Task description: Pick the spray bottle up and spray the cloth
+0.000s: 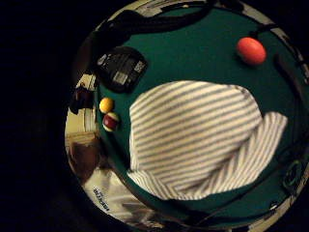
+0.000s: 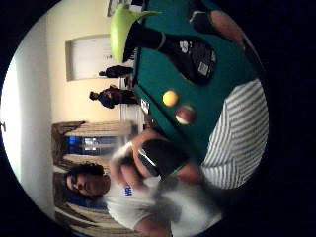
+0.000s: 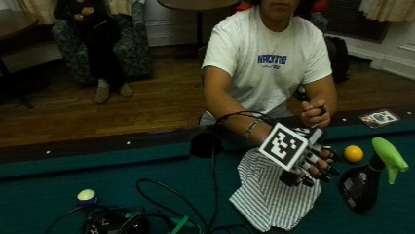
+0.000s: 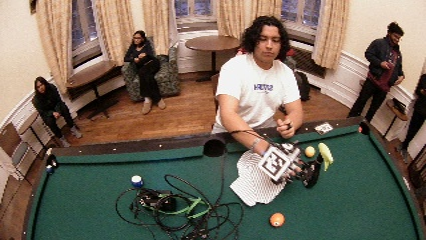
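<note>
Black spray bottle (image 3: 360, 185) upright, green nozzle (image 3: 389, 157) tilted

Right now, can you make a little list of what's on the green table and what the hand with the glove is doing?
table: green pool table
cloth: striped cloth lying flat on the felt
spray bottle: black spray bottle with a green nozzle, lying on the felt beside the cloth, not picked up
gloved right hand: above the cloth's edge, near the bottle, holding nothing
balls: yellow ball near the bottle, orange ball beyond the cloth
cables: black cable tangle on the felt
</note>
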A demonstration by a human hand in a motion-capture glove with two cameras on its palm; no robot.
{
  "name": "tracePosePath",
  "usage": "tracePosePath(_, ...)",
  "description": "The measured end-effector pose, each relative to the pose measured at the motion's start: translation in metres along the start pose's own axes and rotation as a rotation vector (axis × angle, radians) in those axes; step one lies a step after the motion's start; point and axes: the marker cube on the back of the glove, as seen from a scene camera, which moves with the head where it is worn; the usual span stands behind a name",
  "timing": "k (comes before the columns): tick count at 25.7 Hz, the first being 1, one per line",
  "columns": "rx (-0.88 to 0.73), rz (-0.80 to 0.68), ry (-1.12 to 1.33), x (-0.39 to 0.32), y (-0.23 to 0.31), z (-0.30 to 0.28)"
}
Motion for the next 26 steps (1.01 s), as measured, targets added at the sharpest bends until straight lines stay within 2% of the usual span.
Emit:
tracePosePath(14, 0.036, -0.183, 0.286, -0.036, 0.147, -0.032)
tracePosePath(26, 0.002, -0.26, 0.398, -0.052, 0.21, -0.024)
